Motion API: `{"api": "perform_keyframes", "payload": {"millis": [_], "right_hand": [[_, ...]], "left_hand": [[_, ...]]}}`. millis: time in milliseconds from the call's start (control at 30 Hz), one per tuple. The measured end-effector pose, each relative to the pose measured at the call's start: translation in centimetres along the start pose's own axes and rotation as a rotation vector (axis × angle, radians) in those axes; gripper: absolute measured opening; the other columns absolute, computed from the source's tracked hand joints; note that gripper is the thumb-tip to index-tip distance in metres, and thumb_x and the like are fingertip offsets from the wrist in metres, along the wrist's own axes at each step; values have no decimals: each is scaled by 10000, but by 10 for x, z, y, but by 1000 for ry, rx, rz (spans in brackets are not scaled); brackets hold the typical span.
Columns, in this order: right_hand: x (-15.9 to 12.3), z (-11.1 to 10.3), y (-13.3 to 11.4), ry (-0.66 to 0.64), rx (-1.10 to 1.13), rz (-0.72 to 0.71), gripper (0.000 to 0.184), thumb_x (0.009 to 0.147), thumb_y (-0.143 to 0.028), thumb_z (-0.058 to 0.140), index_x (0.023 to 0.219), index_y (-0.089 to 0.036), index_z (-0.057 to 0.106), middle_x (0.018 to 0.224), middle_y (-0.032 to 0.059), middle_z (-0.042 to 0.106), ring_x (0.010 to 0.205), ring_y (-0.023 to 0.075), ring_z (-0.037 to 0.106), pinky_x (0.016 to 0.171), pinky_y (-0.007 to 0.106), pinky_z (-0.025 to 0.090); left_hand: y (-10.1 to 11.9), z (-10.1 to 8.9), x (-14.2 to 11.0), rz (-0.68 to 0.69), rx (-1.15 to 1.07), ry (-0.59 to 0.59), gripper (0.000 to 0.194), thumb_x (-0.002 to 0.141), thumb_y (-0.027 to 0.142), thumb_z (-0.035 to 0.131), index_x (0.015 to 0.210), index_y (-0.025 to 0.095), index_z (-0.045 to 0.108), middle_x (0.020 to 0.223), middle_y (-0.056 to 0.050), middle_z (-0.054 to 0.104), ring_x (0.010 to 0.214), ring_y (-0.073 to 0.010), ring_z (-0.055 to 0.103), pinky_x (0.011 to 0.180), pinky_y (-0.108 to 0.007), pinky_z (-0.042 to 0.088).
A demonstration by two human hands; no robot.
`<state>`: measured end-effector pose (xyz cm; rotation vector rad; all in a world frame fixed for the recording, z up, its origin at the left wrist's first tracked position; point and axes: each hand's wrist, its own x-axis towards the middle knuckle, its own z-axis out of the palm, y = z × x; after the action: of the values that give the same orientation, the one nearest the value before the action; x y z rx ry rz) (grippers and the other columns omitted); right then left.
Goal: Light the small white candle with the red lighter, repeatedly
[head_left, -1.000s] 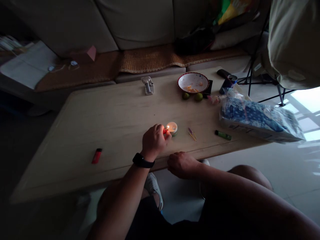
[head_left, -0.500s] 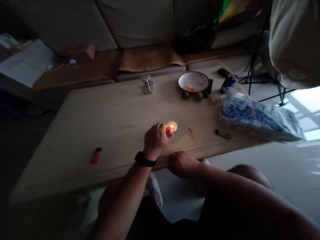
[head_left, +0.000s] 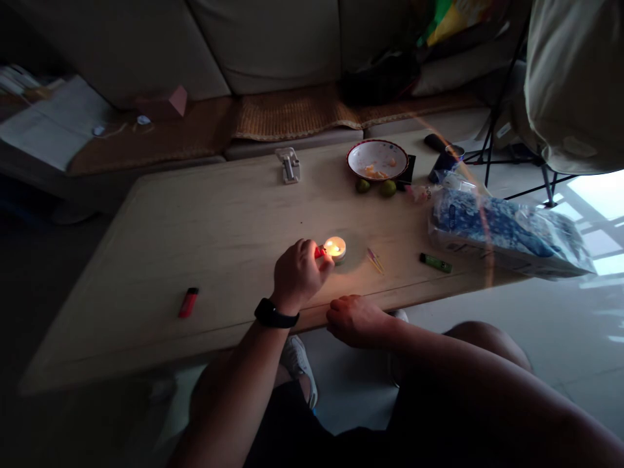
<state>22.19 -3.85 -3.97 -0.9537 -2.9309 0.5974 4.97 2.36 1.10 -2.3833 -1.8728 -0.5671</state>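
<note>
My left hand (head_left: 301, 276), with a black watch on its wrist, is closed around a red lighter (head_left: 320, 251). A flame glows at the lighter's tip, at the left rim of a small round candle (head_left: 335, 249) in a low container. The candle's top is brightly lit, with a second bright spot near its middle. My right hand (head_left: 355, 318) rests on the table's front edge, fingers curled in, with nothing visible in it. Right of the candle lie a few thin sticks (head_left: 375, 260) and a green lighter (head_left: 435, 262). Another red lighter (head_left: 188, 303) lies to the left.
On the table (head_left: 205, 221) are a grey stand (head_left: 289, 166), a bowl (head_left: 376, 159) with orange pieces, two green fruits (head_left: 387, 188), a can (head_left: 447, 162) and a plastic-wrapped blue pack (head_left: 502, 224). A sofa (head_left: 287, 114) stands behind; a folding chair (head_left: 570, 91) is at right.
My left hand first brought the lighter's flame right over the candle's middle, then drew back slightly left. The candle's top is brighter than one second ago. My right hand has stayed put.
</note>
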Motion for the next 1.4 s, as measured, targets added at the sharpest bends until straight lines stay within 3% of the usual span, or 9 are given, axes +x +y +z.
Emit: {"api": "perform_keyframes", "payload": {"millis": [233,433,633,833,1400], "right_hand": [[0,0,0,-7,-3,-19,274,1015,-331,478,975,-155,684,966,97,674,821,196,609,718,324,413],[1,0,-1,-13,3,-2,266,1014,-309,474,964,-154,683,961,100,683,804,188,616,706,325,411],[2,1,0,-16,5,6,275,1019,-319,471,968,-153,685,965,105,684,830,197,626,713,325,411],[1,-2,-1,-35,1,15,284,1025,-323,457,979,-154,681,979,110,684,831,197,627,699,321,402],[2,2,0,-10,-1,7,269,1007,-325,484,958,-160,690,963,95,692,813,198,636,693,320,419]], "left_hand": [[-38,-12,-15,61,-176,71,292,1037,413,354,953,202,537,907,-89,642,828,-206,594,740,-324,469],[-57,-20,-26,-139,-235,189,300,1028,429,416,821,220,477,684,3,524,627,-139,487,613,-277,359],[-73,-18,-35,-211,-356,192,303,992,478,457,832,221,465,678,18,513,594,-129,468,583,-267,337],[-76,-18,-36,-254,-359,190,308,955,514,486,860,220,479,700,14,527,611,-140,497,596,-271,365],[-75,-12,-35,-207,-344,135,298,959,497,514,848,222,484,730,4,564,651,-146,545,612,-265,401]]}}
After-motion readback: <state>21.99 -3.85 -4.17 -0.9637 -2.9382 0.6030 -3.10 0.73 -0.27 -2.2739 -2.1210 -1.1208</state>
